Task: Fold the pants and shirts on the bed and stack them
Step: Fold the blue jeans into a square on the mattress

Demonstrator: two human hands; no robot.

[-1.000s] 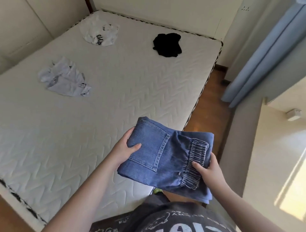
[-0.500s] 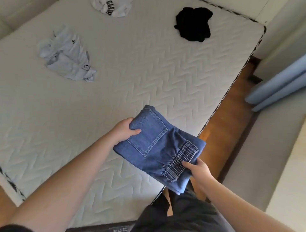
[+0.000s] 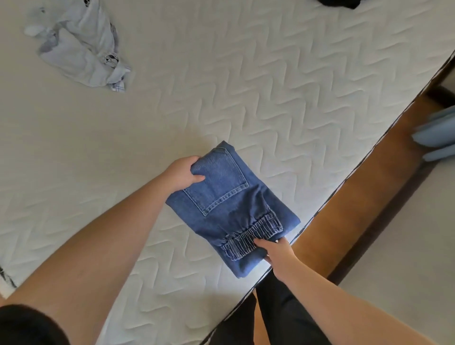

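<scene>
Folded jeans (image 3: 229, 209) now down on the bed (image 3: 295, 98), no longer held in the air. Left hand (image 3: 183, 176) gripping far corner, right hand (image 3: 277, 251) pinching elastic waistband at near edge. Crumpled pale shirt (image 3: 81, 51) well beyond left hand, unfolded. Stack base likely set.

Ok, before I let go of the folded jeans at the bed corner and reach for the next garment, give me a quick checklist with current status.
1. Folded jeans down on the mattress: cannot tell; flat over it, full contact unclear.
2. Fold intact, pocket up: ok.
3. Jeans clear of the bed edge: not ok; near corner almost at the edge.
4. Left hand and right hand released: not ok; both grip the jeans.
5. Next garment located: ok; crumpled light shirt lies unfolded, upper left.
6. Black garment state: cannot tell; mostly out of frame.
</scene>
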